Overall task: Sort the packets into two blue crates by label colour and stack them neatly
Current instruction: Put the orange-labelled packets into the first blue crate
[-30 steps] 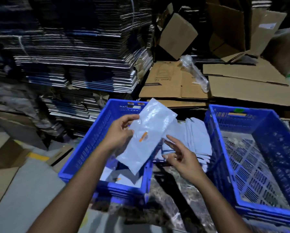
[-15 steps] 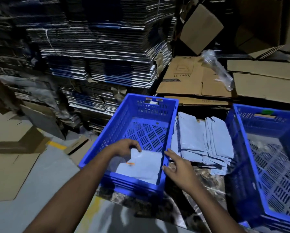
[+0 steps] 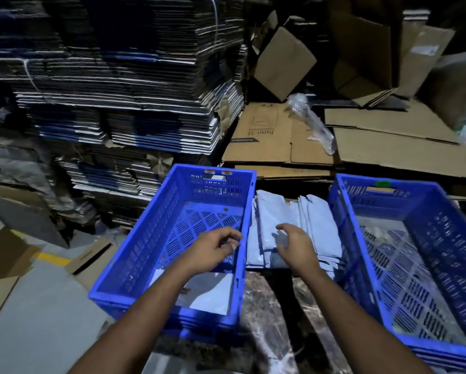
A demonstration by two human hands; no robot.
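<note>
Two blue crates stand side by side. The left crate holds pale grey-blue packets lying flat at its near end, partly hidden under my left forearm. The right crate shows only its slotted floor. Between the crates lies a pile of pale packets. My left hand hovers over the left crate's right side, fingers loosely curled, holding nothing. My right hand is spread over the pile, fingertips on or just above the top packets.
Tall stacks of flattened cartons rise behind the left crate. Flat brown cardboard sheets and open boxes lie behind both crates, with a crumpled clear plastic wrap on top. Grey floor with a yellow line is at left.
The packet with the orange label went from my hands into the left crate and was let go. My left hand lifted off it. My right hand moved onto the pile between the crates.
</note>
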